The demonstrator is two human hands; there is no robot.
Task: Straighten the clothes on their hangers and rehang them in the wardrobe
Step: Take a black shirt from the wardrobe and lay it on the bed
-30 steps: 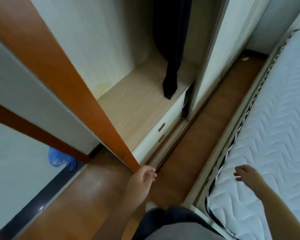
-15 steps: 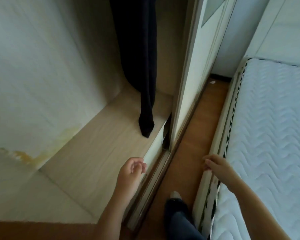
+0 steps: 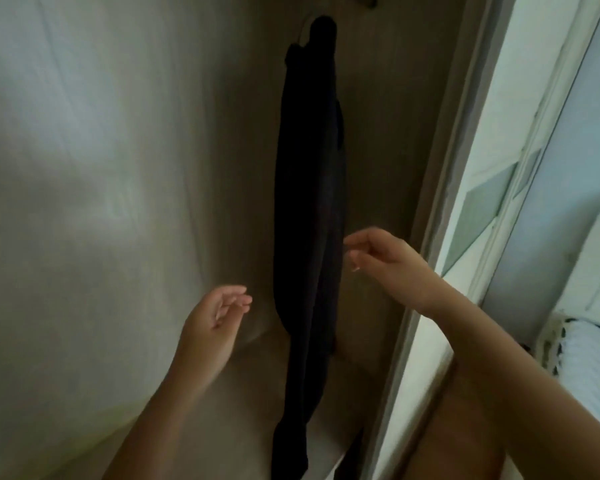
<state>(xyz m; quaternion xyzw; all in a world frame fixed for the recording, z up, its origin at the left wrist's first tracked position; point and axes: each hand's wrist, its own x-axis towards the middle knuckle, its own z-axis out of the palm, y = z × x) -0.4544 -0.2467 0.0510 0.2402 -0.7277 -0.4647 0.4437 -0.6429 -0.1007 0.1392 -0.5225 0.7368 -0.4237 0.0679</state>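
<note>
A long black garment (image 3: 309,209) hangs inside the wardrobe from a hanger whose top (image 3: 321,24) is draped in dark cloth; its lower end trails down to the wooden shelf. My left hand (image 3: 215,320) is raised to the left of the garment, fingers loosely curled, holding nothing and a little apart from the cloth. My right hand (image 3: 378,258) reaches in from the right, fingertips at the garment's right edge, fingers apart; a grip on the cloth cannot be made out.
The pale wardrobe side wall (image 3: 84,202) fills the left. The wooden shelf (image 3: 243,403) lies below the garment. A white sliding door frame (image 3: 440,265) borders the right, with a white bed (image 3: 589,358) beyond it.
My view has tilted up from the floor and shelf to the hanging garment. Both hands have risen from low beside me to either side of the black cloth.
</note>
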